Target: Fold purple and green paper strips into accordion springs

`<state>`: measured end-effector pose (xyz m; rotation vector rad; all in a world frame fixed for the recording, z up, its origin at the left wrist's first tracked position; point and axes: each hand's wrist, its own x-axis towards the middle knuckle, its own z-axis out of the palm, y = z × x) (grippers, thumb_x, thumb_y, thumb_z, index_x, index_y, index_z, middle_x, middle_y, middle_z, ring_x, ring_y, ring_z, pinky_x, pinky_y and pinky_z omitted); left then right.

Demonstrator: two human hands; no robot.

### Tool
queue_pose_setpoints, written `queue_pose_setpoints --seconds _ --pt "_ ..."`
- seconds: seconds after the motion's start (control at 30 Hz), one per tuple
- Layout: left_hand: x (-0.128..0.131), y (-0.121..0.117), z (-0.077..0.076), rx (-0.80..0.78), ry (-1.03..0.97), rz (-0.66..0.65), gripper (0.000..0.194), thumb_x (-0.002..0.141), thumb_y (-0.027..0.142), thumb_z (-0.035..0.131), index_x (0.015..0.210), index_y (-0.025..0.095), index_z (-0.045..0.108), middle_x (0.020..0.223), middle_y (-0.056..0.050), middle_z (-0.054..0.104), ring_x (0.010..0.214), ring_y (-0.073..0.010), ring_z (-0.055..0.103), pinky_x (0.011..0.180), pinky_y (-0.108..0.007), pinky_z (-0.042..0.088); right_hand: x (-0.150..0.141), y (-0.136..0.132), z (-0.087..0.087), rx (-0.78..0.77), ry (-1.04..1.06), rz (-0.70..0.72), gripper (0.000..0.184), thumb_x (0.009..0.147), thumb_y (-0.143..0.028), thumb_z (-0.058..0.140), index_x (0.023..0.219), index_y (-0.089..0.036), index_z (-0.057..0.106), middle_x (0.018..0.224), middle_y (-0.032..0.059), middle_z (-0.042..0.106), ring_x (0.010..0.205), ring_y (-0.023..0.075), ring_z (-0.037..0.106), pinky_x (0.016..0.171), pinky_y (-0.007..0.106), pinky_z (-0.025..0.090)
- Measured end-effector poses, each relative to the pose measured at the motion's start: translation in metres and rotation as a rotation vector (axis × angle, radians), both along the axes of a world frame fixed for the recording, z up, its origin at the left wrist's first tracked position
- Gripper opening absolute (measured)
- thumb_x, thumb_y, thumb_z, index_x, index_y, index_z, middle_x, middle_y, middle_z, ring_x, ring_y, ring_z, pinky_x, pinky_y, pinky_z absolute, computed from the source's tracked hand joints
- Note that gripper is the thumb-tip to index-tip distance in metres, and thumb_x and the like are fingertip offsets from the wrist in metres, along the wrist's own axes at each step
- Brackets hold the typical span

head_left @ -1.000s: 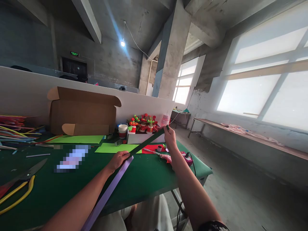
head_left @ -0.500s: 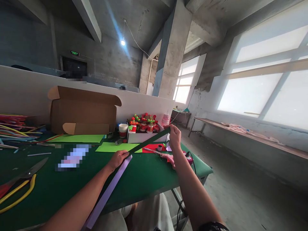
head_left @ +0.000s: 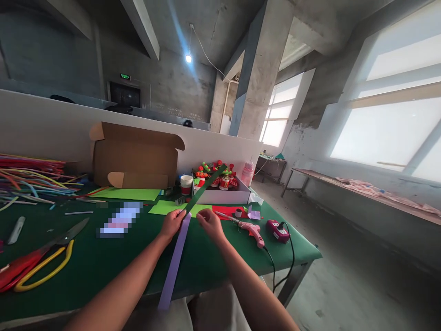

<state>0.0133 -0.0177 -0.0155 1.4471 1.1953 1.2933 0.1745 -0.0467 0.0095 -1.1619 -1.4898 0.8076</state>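
Pinched in my left hand (head_left: pixel 173 224) are two paper strips where their ends meet. The dark green strip (head_left: pixel 206 187) slants up and right from my fingers, its far end free in front of the box of figures. A purple strip (head_left: pixel 177 261) hangs down toward my lap past the table edge. My right hand (head_left: pixel 211 224) is just right of this meeting point, apart from the strips, with its fingers curled in and nothing seen in them. A pink glue gun (head_left: pixel 252 231) lies right of my right hand.
On the green table (head_left: pixel 120 262) are red-and-yellow-handled scissors (head_left: pixel 41 262), coloured pipe cleaners (head_left: pixel 31 179), paper cups (head_left: pixel 186 185) and green paper sheets (head_left: pixel 129 193). A white box (head_left: pixel 223 196) holds red-and-green figures. Cables run from a magenta power block (head_left: pixel 277 231) and the glue gun over the edge.
My right hand has let go of the green strip's far end and come down and left, close to my left hand. My left hand still pinches both strips. The view has shifted left.
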Motion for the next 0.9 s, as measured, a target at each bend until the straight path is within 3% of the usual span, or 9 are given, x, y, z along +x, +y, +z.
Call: queue_pose_setpoints --seconds 0.1,0.23,0.37,0.5,0.63,0.8,0.9 --pt "0.000 0.003 0.000 0.067 0.010 0.039 0.049 0.067 0.069 0.052 0.068 0.020 0.058 0.056 0.001 0.056 0.054 -0.0173 0.051 0.052 -0.026 0.036 -0.024 0.007 -0.015 -0.088 0.011 0.132 0.049 0.063 -0.038 0.080 0.106 -0.022 0.061 0.102 0.0042 0.069 0.072 0.0149 0.064 0.064 0.027 0.050" --pt "-0.004 0.003 0.000 0.058 0.004 0.077 0.051 0.063 0.070 0.057 0.068 0.019 0.057 0.057 0.001 0.058 0.055 -0.0162 0.051 0.053 -0.025 0.037 -0.037 0.015 -0.020 -0.173 -0.007 0.218 0.072 0.058 -0.036 0.084 0.123 -0.024 0.053 0.105 0.0042 0.065 0.070 0.0140 0.063 0.065 0.029 0.050" --pt "-0.013 0.004 0.008 0.059 0.069 0.107 0.043 0.066 0.064 0.055 0.065 0.021 0.052 0.056 0.002 0.056 0.055 -0.0150 0.049 0.053 -0.025 0.037 -0.037 0.029 -0.017 -0.212 0.013 0.368 0.071 0.059 -0.032 0.083 0.122 -0.022 0.051 0.093 0.0020 0.063 0.071 0.0145 0.060 0.063 0.027 0.048" --pt "-0.028 0.015 0.031 0.078 0.352 0.058 0.034 0.072 0.051 0.053 0.057 0.022 0.045 0.051 0.004 0.050 0.052 -0.0141 0.046 0.050 -0.024 0.031 -0.042 0.050 -0.008 -0.187 -0.002 0.537 0.043 0.063 -0.027 0.076 0.098 -0.021 0.053 0.078 -0.0033 0.055 0.068 0.0130 0.057 0.058 0.023 0.045" --pt "-0.031 0.026 0.043 0.144 0.568 -0.032 0.028 0.079 0.043 0.052 0.062 0.021 0.052 0.058 -0.001 0.060 0.057 -0.0165 0.053 0.054 -0.025 0.033 -0.054 0.066 -0.008 -0.050 -0.089 0.387 0.023 0.067 -0.018 0.061 0.084 -0.021 0.048 0.066 -0.0073 0.046 0.059 0.0103 0.048 0.054 0.021 0.038" --pt "-0.020 0.023 0.021 0.186 0.507 -0.047 0.025 0.089 0.035 0.040 0.075 0.022 0.057 0.075 -0.007 0.070 0.073 -0.0220 0.066 0.062 -0.027 0.043 -0.056 0.063 -0.025 0.111 -0.216 0.115 0.024 0.067 -0.011 0.049 0.089 -0.021 0.050 0.076 -0.0016 0.052 0.070 0.0156 0.052 0.065 0.028 0.045" --pt "-0.018 0.016 0.010 0.177 0.481 -0.093 0.025 0.090 0.033 0.038 0.080 0.022 0.058 0.076 -0.007 0.071 0.073 -0.0223 0.067 0.063 -0.027 0.045 -0.049 0.054 -0.031 0.099 -0.334 0.085 0.034 0.066 -0.010 0.049 0.098 -0.021 0.053 0.088 0.0029 0.057 0.079 0.0190 0.057 0.071 0.031 0.049"
